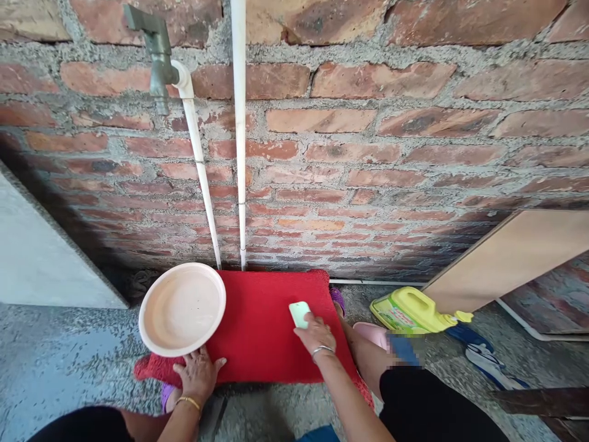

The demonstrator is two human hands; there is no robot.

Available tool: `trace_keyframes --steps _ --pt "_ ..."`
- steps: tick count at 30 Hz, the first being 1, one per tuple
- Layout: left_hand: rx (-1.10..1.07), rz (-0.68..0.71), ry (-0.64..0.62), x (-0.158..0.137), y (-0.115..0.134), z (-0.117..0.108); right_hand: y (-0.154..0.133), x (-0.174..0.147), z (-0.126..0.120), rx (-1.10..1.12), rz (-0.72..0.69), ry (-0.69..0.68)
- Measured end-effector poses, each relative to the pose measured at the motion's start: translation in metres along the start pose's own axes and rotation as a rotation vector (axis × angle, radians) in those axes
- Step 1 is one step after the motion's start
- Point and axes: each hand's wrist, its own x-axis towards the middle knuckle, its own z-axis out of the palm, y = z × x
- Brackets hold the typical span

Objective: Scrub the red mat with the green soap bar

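Note:
A red cloth [264, 331] is spread flat over a low surface in front of me, hanging past its edges. My right hand [316, 334] is closed on a pale green bar of soap [299, 314], which lies against the cloth's right half. Fingers apart, my left hand [199, 372] rests on the cloth's near left part, its fingertips close to the rim of a pale pink basin [183, 350]. The basin stands on the cloth's left end; whether the fingers touch it I cannot tell.
A tap [160, 67] and white pipes [240, 135] run along the brick wall. On the right are a yellow jug [407, 308], a leaning board [510, 258] and a shoe [490, 363]. A grey slab [46, 245] stands at left. Wet concrete floor [73, 362] surrounds the cloth.

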Motion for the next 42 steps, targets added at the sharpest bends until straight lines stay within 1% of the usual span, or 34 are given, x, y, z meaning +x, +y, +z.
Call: trace_keyframes --steps 1,2,3,4,6,10,12,13,14,15,16,17,19,22,23,24,25,26,27,28,32,34,35,36,38,40,42 --pt "0.000 -0.007 -0.005 0.001 0.002 -0.001 0.007 0.003 -0.006 0.002 0.049 0.016" --pt "0.006 -0.010 -0.010 0.001 0.004 -0.002 0.008 0.006 -0.010 0.007 0.074 0.027" --pt "0.017 -0.010 -0.015 0.002 0.006 -0.002 0.003 0.006 -0.012 0.016 0.071 0.033" --pt "0.031 -0.006 -0.020 0.002 0.008 -0.002 -0.008 0.006 -0.011 0.025 0.043 0.031" --pt "0.060 0.001 -0.025 0.004 0.010 0.000 -0.045 0.005 -0.003 0.040 -0.056 0.008" --pt "0.092 -0.008 -0.009 0.007 0.012 0.006 -0.135 0.003 0.025 0.049 -0.285 -0.075" --pt "0.104 -0.008 -0.008 0.009 0.012 0.009 -0.166 0.006 0.035 0.044 -0.371 -0.097" --pt "0.111 -0.007 -0.013 0.009 0.012 0.010 -0.173 0.009 0.038 0.042 -0.398 -0.110" --pt "0.119 -0.002 -0.018 0.010 0.012 0.011 -0.175 0.013 0.039 0.041 -0.411 -0.122" --pt "0.126 0.003 -0.021 0.010 0.012 0.012 -0.171 0.018 0.038 0.039 -0.411 -0.131" --pt "0.131 0.008 -0.022 0.010 0.011 0.013 -0.162 0.024 0.034 0.034 -0.399 -0.133" --pt "0.136 0.013 -0.021 0.011 0.011 0.013 -0.147 0.030 0.029 0.027 -0.371 -0.125" --pt "0.142 0.021 -0.012 0.011 0.011 0.016 -0.105 0.044 0.013 0.016 -0.268 -0.076" --pt "0.141 0.028 0.021 0.011 0.011 0.020 -0.040 0.059 -0.014 0.056 -0.018 0.012" --pt "0.142 0.032 0.032 0.011 0.011 0.022 -0.026 0.062 -0.021 0.054 0.037 0.033" --pt "0.142 0.034 0.041 0.012 0.010 0.023 -0.017 0.064 -0.025 0.059 0.078 0.053" --pt "0.143 0.035 0.044 0.012 0.010 0.024 -0.016 0.065 -0.027 0.067 0.086 0.068" --pt "0.144 0.036 0.043 0.012 0.010 0.025 -0.023 0.065 -0.026 0.077 0.065 0.077" --pt "0.146 0.038 0.038 0.012 0.010 0.025 -0.036 0.063 -0.023 0.093 0.025 0.078" --pt "0.147 0.039 0.030 0.013 0.010 0.025 -0.055 0.061 -0.018 0.107 -0.032 0.071" --pt "0.151 0.037 -0.019 0.014 0.010 0.021 -0.148 0.049 0.013 0.081 -0.281 -0.027" --pt "0.152 0.030 -0.040 0.014 0.010 0.019 -0.182 0.047 0.025 0.032 -0.408 -0.087" --pt "0.155 0.027 -0.047 0.014 0.010 0.018 -0.191 0.047 0.030 0.010 -0.466 -0.113" --pt "0.160 0.023 -0.050 0.013 0.010 0.017 -0.195 0.049 0.033 -0.009 -0.515 -0.134" --pt "0.174 0.012 -0.046 0.012 0.010 0.015 -0.188 0.058 0.032 -0.036 -0.555 -0.136" --pt "0.190 0.008 -0.038 0.011 0.011 0.013 -0.164 0.072 0.024 -0.052 -0.504 -0.097" --pt "0.201 0.007 -0.038 0.010 0.012 0.010 -0.128 0.090 0.008 -0.055 -0.393 -0.059"
